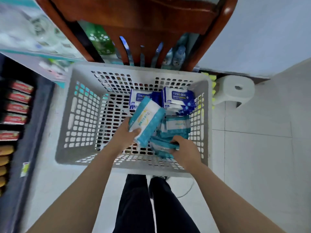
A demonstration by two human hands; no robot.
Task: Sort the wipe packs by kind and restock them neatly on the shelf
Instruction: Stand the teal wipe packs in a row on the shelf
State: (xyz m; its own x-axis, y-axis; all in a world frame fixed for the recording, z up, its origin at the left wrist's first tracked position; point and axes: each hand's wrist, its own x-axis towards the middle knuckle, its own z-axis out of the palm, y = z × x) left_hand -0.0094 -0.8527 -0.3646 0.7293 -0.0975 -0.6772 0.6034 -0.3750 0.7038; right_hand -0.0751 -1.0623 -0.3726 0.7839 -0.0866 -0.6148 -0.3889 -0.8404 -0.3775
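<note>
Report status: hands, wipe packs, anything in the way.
Left hand holds one teal pack inside the basket. Right hand grips more teal packs beside it. Blue alcohol packs at far wall. Nothing blocks the hands.

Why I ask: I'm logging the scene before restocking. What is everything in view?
basket: one, pale grey, between person and chair.
held teal pack: one, teal and white, over the basket.
loose teal packs: several, teal and white, basket's near right.
alcohol packs: at least two, dark blue and white, basket's far right.
chair: one, reddish-brown, beyond the basket.
stool: one, white, right of the basket.
red packs: several, red, dark shelf at left.
legs: two, dark trousers, bottom centre.
left hand: one, grip round the held teal pack.
right hand: one, grip on the loose teal packs.
</note>
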